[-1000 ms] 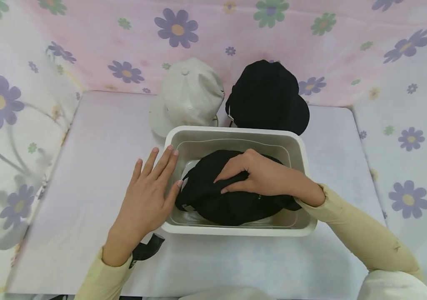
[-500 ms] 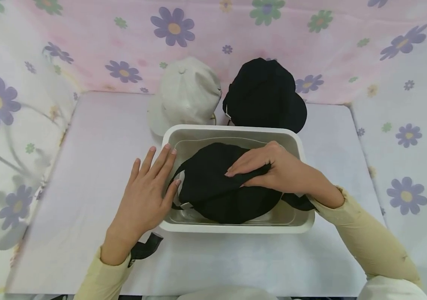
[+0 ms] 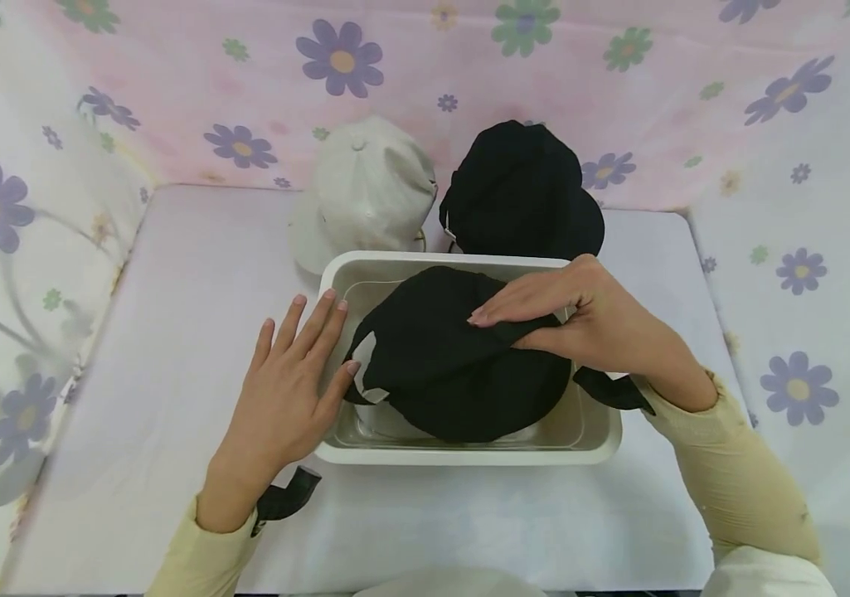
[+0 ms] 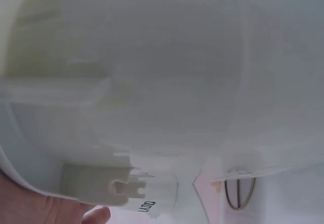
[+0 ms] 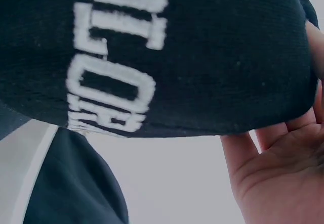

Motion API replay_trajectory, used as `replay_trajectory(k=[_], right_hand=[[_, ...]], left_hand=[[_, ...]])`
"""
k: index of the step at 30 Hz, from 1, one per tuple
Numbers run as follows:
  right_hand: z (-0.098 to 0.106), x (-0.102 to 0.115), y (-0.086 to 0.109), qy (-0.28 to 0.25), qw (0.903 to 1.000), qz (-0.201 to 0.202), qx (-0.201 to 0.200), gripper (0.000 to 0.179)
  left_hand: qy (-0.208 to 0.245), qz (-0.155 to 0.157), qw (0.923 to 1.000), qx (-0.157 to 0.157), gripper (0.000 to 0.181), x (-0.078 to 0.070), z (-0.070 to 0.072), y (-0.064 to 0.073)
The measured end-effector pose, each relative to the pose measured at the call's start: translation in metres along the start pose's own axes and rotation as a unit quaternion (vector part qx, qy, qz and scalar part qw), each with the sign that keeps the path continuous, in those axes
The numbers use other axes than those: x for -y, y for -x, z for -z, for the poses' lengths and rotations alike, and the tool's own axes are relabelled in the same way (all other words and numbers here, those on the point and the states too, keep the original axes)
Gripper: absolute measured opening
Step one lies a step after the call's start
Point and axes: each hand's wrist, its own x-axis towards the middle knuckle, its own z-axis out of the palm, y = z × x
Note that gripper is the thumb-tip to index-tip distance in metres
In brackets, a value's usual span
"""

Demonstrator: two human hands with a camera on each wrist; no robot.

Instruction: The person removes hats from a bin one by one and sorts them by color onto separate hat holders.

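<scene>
My right hand [image 3: 596, 319] pinches the crown of a black cap [image 3: 462, 365], thumb on the near side and fingers on the far side. The cap overlaps the white plastic tub [image 3: 484, 456] and covers much of its inside. White block letters run across the cap in the right wrist view, where the hand [image 5: 283, 168] holds its edge. With straight fingers, my left hand [image 3: 283, 381] rests at the tub's left rim, its thumb reaching over toward the cap. Only part of that hand [image 4: 45, 206] shows in the left wrist view, against the rim.
Behind the tub stand a cream cap [image 3: 372, 182] at left and another black cap [image 3: 522, 191] at right, on stands with wire hoops at the base. Flowered cloth [image 3: 410, 50] walls the back and sides of the white table [image 3: 193, 274].
My right hand has moved right and away from me, pulling the pinched cap up. The cap looks larger and rounder, and its crown sits higher in view. My left hand stays at the rim.
</scene>
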Motion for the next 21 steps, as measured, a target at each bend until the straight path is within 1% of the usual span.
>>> replay_trajectory(k=[4,7,10,13,16,19,21], right_hand=[[0.009,0.009,-0.001,-0.002,0.9998,0.017,-0.007,0.029],[0.016,0.018,-0.002,0.025,0.9994,0.010,-0.021,0.024],[0.025,0.027,-0.004,0.047,0.9979,0.011,-0.044,0.022],[0.034,0.033,-0.007,0.042,0.9957,0.034,-0.075,0.025],[0.044,0.040,-0.008,0.050,0.9910,0.054,-0.112,0.025],[0.054,0.047,-0.006,0.082,0.9833,0.059,-0.151,0.022],[0.063,0.050,-0.005,0.109,0.9774,0.062,-0.170,0.020]], left_hand=[[0.014,-0.002,0.9999,0.003,0.060,0.002,-0.001,0.001],[0.016,-0.004,0.9999,0.002,0.060,0.003,-0.002,0.001],[0.014,-0.005,0.9999,0.000,0.061,0.004,-0.002,0.002],[0.012,-0.006,0.9999,-0.001,0.061,0.004,-0.002,0.002],[0.010,-0.009,0.9999,-0.004,0.062,0.003,-0.002,0.002],[0.006,-0.014,0.9999,-0.005,0.062,0.003,-0.002,0.001],[0.002,-0.017,0.9998,-0.007,0.063,0.003,-0.002,0.000]])
